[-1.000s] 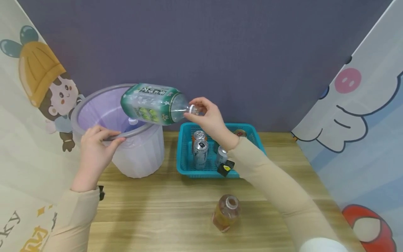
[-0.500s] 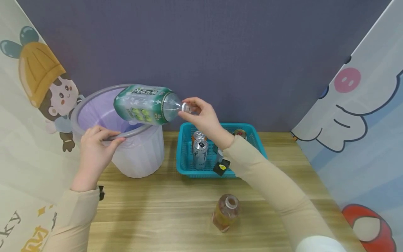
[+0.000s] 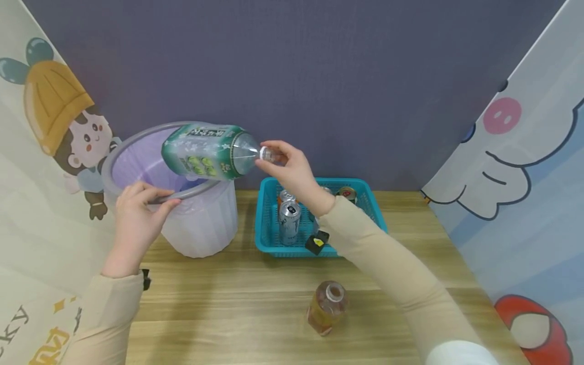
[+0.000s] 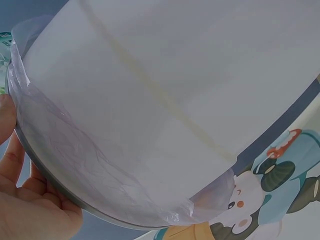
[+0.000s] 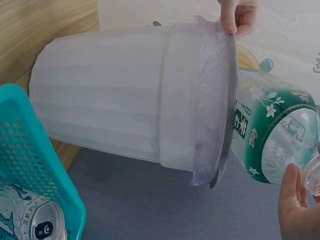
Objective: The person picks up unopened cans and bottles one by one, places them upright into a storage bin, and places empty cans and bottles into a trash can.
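In the head view a white trash can (image 3: 201,223) with a grey rim and a purple liner bag (image 3: 141,165) stands at the left, tilted a little. My left hand (image 3: 139,215) grips its near rim, thumb on one side and fingers on the other. My right hand (image 3: 296,172) pinches the neck of a large, clear plastic bottle (image 3: 201,152) with a green label. The bottle lies on its side in the air, its base over the can's opening. From the right wrist view, the bottle's base end is partly hidden behind the can's rim.
A teal basket (image 3: 262,238) holds several drink cans, one a silver can (image 3: 290,223); my right arm covers part of it. An amber plastic bottle (image 3: 327,309) without a cap stands on the wooden table (image 3: 228,314) in front. A dark wall rises behind.
The green-labelled bottle and my right hand have moved left, further over the trash can's opening. My left hand has kept its hold on the rim.
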`<state>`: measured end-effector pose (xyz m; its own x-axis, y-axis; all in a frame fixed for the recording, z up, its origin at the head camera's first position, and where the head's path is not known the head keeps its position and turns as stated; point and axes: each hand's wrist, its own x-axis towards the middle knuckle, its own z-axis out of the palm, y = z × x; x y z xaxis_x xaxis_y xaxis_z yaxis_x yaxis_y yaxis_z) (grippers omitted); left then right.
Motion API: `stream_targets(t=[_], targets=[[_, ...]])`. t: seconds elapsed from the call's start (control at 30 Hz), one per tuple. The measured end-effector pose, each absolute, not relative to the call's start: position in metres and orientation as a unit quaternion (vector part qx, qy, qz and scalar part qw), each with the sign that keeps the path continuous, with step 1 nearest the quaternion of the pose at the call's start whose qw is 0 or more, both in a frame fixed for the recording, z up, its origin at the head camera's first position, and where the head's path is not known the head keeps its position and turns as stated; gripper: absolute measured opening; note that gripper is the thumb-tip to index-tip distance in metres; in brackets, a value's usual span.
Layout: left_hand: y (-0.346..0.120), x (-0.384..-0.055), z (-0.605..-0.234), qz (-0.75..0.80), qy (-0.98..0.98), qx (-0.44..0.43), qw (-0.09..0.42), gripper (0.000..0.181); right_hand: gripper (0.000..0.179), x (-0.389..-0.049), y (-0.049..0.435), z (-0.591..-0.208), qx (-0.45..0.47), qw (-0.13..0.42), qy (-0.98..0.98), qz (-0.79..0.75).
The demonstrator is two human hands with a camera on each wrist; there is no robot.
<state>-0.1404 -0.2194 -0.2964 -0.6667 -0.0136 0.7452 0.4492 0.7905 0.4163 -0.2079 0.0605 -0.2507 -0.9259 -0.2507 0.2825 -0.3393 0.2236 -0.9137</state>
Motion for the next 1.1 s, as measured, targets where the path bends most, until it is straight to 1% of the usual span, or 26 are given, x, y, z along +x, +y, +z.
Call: stream_targets(t=[0.5, 0.73, 1.1], targets=[[-0.2176, -0.1399, -0.2972, -0.298, -0.862, -0.126, 0.390, 0.020, 0.043, -0.2073, 0.0585, -0.2493, 0.187, 0.041, -0.786, 0.588], [-0.2158, -0.1395, -0.2963, -0.299, -0.865, -0.123, 0.384, 0.020, 0.044, -0.2057, 0.0582, -0.2481, 0.187, 0.034, -0.776, 0.601], [-0.2144, -0.1396, -0.2964, -0.296, -0.863, -0.124, 0.389, 0.020, 0.035, -0.2059, 0.0618, -0.2518, 0.185, 0.020, -0.778, 0.600]])
